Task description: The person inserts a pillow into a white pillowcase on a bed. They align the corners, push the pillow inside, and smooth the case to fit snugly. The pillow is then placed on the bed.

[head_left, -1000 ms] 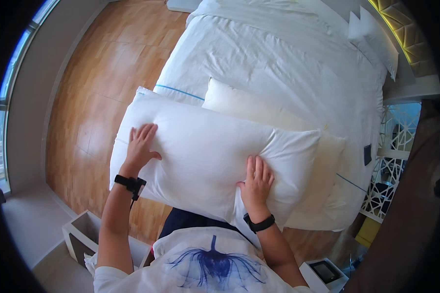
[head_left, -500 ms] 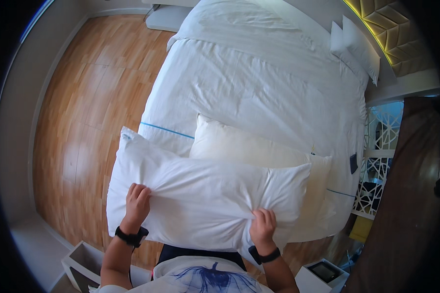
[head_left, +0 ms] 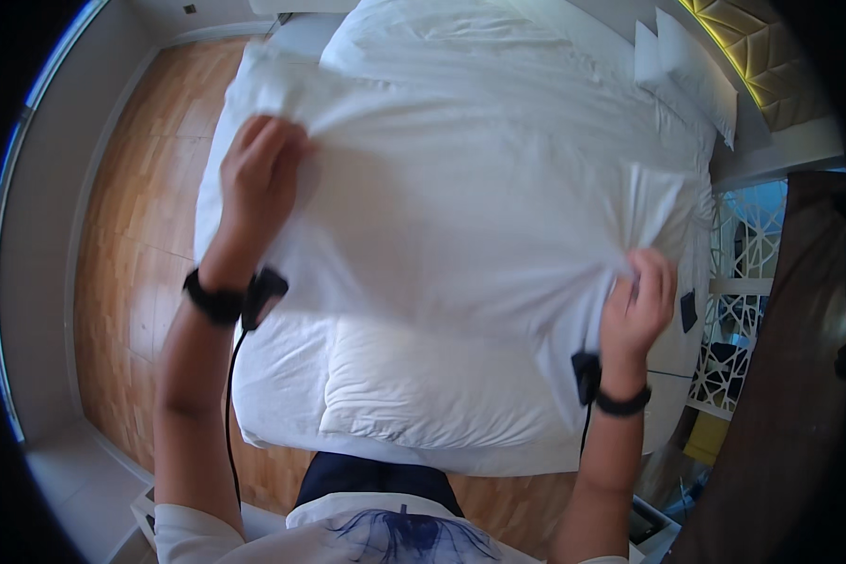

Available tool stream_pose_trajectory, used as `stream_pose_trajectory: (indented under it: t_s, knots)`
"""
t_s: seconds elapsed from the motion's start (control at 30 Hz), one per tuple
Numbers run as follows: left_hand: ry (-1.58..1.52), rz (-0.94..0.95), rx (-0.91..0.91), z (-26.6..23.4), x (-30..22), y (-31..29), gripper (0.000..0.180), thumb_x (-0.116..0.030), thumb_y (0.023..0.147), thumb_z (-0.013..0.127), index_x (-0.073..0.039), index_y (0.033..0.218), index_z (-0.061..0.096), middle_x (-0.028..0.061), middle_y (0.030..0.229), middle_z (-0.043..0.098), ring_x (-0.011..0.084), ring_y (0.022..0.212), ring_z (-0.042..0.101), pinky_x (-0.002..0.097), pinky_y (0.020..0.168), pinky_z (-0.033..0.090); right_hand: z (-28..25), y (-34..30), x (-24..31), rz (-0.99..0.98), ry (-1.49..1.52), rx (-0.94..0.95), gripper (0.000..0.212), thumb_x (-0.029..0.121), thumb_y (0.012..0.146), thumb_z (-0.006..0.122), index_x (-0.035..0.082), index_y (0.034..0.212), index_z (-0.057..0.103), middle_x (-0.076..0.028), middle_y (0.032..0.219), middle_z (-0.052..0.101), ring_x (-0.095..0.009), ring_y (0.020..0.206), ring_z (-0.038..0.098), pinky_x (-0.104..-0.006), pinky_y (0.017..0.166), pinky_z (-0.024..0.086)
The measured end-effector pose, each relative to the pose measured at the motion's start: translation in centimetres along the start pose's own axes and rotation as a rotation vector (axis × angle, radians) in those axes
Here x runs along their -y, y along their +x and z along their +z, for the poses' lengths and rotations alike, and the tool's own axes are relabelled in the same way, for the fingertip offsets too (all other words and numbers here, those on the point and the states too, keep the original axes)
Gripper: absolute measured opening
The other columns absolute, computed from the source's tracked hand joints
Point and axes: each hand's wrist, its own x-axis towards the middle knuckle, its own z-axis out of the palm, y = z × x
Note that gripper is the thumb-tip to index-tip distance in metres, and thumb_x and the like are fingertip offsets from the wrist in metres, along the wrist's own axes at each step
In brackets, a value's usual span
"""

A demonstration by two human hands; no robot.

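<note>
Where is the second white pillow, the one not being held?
In the head view, lower centre: it lies on the bed's near end, below the lifted pillow.

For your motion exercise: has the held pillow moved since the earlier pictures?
Yes. The pillow, gripped by left hand and right hand, rose off the bed toward the camera.
</note>
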Motion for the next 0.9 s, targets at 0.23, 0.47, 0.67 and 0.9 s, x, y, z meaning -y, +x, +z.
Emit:
stream_pose_trajectory:
  t_s: [0.23, 0.47, 0.67, 0.9]
  knots:
    - [0.117, -0.042, 0.026, 16.1, 6.4, 1.4, 0.019, -0.011, 0.084, 0.072, -0.008, 0.102, 0.066, 0.01, 0.101, 0.068, 0.0338, 0.1, 0.061, 0.0401, 0.087, 0.05, 12.5, -0.5, -8.2, 0.243, -0.052, 0.301, 0.022, 0.006, 0.086, 0.065, 0.004, 0.108, 0.066, -0.015, 0.106, 0.068, -0.037, 0.1, 0.061, -0.0446, 0.088, 0.05]
    - [0.133, -0.415, 0.875, 17.7, -1.0, -19.7, 0.081, -0.042, 0.078, 0.08, -0.019, 0.146, 0.042, 0.0181, 0.157, 0.028, 0.0444, 0.142, 0.028, 0.0647, 0.106, 0.033, 12.6, -17.8, -0.3, 0.473, -0.1, 0.993, 0.062, 0.033, 0.087, 0.07, 0.012, 0.141, 0.049, -0.015, 0.154, 0.039, -0.041, 0.136, 0.039, -0.07, 0.102, 0.033]
    - [0.062, -0.869, 0.689, 15.8, -1.4, -29.8, 0.107, -0.054, 0.076, 0.08, -0.006, 0.154, 0.026, 0.0326, 0.154, 0.026, 0.0461, 0.14, 0.034, 0.0502, 0.107, 0.039, 8.0, -27.6, 5.6, 0.463, -0.082, 0.822, 0.071, 0.045, 0.093, 0.059, 0.012, 0.153, 0.037, -0.016, 0.159, 0.032, -0.044, 0.148, 0.022, -0.066, 0.116, 0.015]
    - [0.041, -1.24, 0.675, 13.5, -0.9, -31.4, 0.087, -0.053, 0.083, 0.076, 0.005, 0.139, 0.043, 0.0315, 0.117, 0.065, 0.0432, 0.107, 0.064, 0.0449, 0.093, 0.049, 5.0, -31.2, 8.0, 0.523, -0.013, 0.815, 0.072, 0.037, 0.091, 0.063, 0.006, 0.151, 0.037, -0.018, 0.16, 0.029, -0.042, 0.148, 0.023, -0.0588, 0.119, 0.016]
